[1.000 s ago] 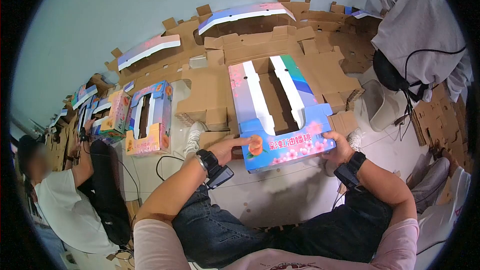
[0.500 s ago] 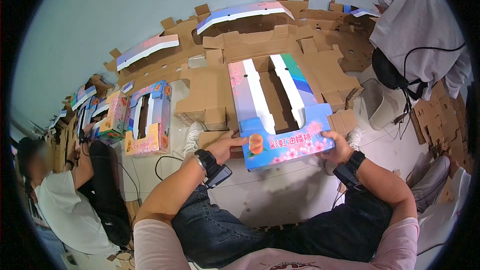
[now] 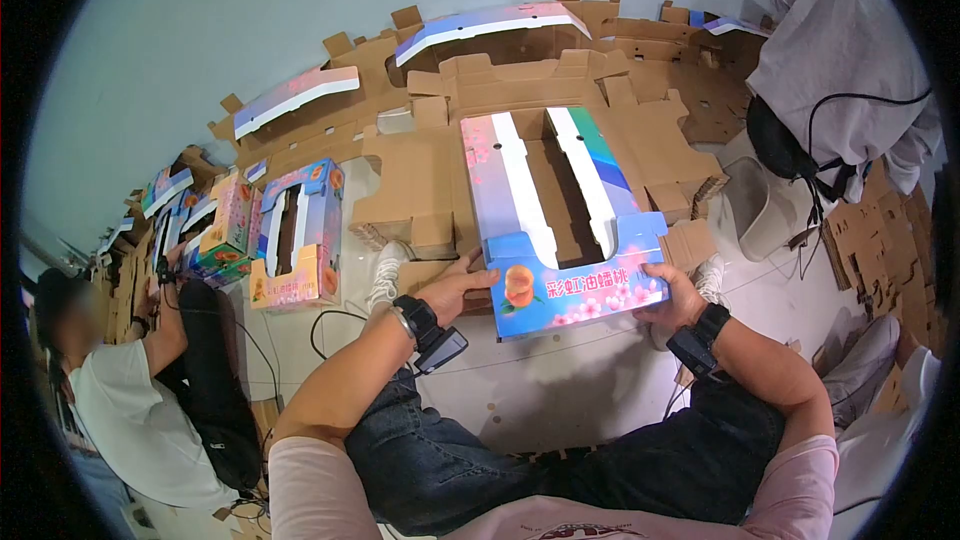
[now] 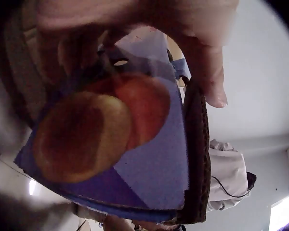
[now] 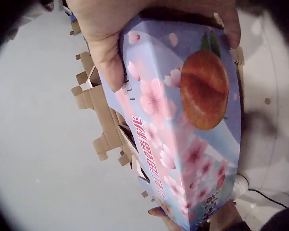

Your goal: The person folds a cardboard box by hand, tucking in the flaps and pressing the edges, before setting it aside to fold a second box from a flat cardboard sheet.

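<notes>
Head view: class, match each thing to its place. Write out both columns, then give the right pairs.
1. Box
2. Grey cloth
3. Jeans
4. Wall

A. Upper right
B. Behind the cardboard
C. Between left hand and right hand
D. Bottom middle

Right pairs: 1-C, 2-A, 3-D, 4-B

Seated person's face (image 3: 78,315) blurred, shirt print (image 3: 580,531) cut off below
</notes>
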`<action>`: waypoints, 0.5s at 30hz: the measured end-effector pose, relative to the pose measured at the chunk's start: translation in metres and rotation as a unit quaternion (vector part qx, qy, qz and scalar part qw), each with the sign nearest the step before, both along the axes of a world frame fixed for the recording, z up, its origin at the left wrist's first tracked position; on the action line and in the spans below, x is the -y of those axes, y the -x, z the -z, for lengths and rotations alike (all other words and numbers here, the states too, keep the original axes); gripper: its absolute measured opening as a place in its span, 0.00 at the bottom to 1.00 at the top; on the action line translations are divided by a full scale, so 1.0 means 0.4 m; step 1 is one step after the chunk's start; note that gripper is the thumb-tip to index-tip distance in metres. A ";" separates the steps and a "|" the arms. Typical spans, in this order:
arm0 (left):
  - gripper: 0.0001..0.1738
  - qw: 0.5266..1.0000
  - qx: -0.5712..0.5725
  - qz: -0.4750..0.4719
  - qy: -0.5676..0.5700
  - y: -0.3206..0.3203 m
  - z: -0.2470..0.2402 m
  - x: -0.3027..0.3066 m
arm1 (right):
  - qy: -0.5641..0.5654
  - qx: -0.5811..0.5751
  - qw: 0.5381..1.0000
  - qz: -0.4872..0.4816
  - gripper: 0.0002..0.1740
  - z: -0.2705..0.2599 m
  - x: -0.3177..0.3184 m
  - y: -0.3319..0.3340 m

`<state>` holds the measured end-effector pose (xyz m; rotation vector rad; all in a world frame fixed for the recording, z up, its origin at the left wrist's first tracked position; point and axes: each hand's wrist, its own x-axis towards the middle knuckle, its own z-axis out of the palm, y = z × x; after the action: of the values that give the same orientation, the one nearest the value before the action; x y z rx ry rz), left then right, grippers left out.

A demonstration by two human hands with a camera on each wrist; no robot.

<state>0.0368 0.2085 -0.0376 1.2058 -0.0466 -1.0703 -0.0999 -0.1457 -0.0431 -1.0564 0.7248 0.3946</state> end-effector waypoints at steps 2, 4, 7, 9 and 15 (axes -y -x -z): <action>0.58 1.000 -0.007 0.005 0.004 0.000 -0.011 0.002 | 0.000 -0.003 1.000 0.001 0.38 0.000 -0.001 -0.001; 0.57 1.000 0.009 0.009 0.011 -0.010 0.019 0.002 | 0.004 -0.002 1.000 0.006 0.40 -0.001 -0.002 0.000; 0.57 1.000 0.018 0.016 0.018 -0.009 0.024 0.002 | -0.001 -0.002 1.000 0.005 0.40 0.005 0.002 0.000; 0.57 1.000 0.011 0.018 0.018 -0.001 0.005 0.003 | 0.003 -0.002 1.000 0.006 0.40 -0.004 -0.002 0.002; 0.58 1.000 0.005 0.020 0.009 0.003 0.004 0.004 | -0.004 -0.006 1.000 0.005 0.40 0.015 0.005 0.001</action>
<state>0.0356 0.2071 -0.0391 1.1988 -0.0882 -1.0953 -0.1005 -0.1476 -0.0492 -1.0434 0.7373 0.3954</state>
